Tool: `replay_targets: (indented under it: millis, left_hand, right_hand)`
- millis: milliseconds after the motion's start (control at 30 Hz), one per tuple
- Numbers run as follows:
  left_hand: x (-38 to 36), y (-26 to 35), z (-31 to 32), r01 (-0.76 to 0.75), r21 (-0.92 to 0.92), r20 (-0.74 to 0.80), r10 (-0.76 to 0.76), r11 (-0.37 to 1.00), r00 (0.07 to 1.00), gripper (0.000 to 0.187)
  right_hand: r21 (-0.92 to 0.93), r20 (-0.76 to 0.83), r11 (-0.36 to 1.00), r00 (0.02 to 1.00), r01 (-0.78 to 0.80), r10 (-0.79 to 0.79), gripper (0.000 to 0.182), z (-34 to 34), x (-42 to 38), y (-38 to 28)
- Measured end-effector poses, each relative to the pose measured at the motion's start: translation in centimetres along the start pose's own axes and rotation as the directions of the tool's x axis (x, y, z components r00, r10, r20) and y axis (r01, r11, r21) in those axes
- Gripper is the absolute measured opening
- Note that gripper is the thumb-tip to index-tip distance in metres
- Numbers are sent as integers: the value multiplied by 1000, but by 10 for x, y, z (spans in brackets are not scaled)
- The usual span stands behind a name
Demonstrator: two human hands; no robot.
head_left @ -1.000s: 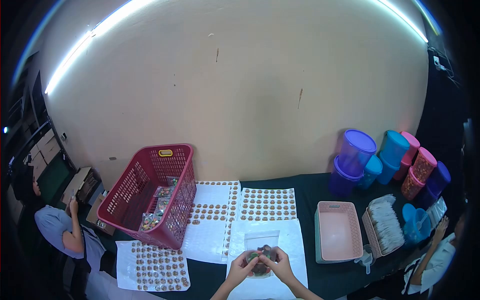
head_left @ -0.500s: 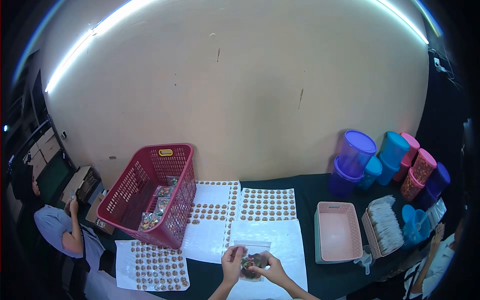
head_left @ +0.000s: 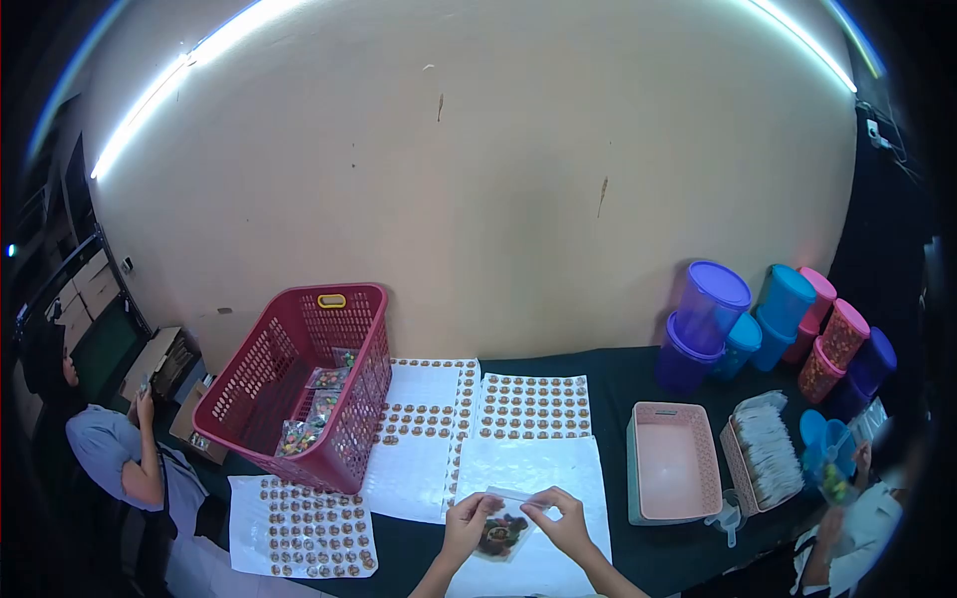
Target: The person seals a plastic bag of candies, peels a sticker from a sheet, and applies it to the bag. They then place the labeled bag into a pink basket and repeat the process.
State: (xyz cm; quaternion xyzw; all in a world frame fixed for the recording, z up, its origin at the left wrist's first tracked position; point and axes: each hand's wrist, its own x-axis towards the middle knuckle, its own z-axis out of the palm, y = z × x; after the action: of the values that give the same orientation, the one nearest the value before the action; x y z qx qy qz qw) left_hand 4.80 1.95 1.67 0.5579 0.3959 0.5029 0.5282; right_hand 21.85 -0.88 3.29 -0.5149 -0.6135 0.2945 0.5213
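Note:
Between my hands is a small clear zip bag [head_left: 501,536] with colourful pieces inside and a round sticker on its front. My left hand [head_left: 467,526] grips the bag's left side. The fingers of my right hand [head_left: 560,523] pinch its top right corner, along the upper edge. Below the bag lies a white sheet [head_left: 543,463]. Beyond it are sheets of round stickers [head_left: 535,407], printed in rows.
To the left stands a maroon basket [head_left: 371,419] holding several filled bags. A pink tray [head_left: 678,463], a basket of stacked empty-looking bags [head_left: 768,453] and lidded tubs [head_left: 716,289] are at the right. One person [head_left: 120,458] works at far left, another [head_left: 862,538] at far right.
My right hand has moved from the bag's front up to its top right corner, so the sticker shows. The person at right now holds up a bag with colourful contents.

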Motion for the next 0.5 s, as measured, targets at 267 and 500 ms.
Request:
replay_targets:
  millis: [267, 500]
  left_hand:
    - [1, 13, -2, -99, 344, 237, 16, 934, 971, 14]
    - [-6, 17, 0, 8, 290, 62, -27, 957, 998, 13]
  right_hand:
    - [-81, 124, 993, 989, 86, -76, 13, -1, 1, -4]
    - [-150, 185, 979, 976, 141, -112, 16, 5, -2, -17]
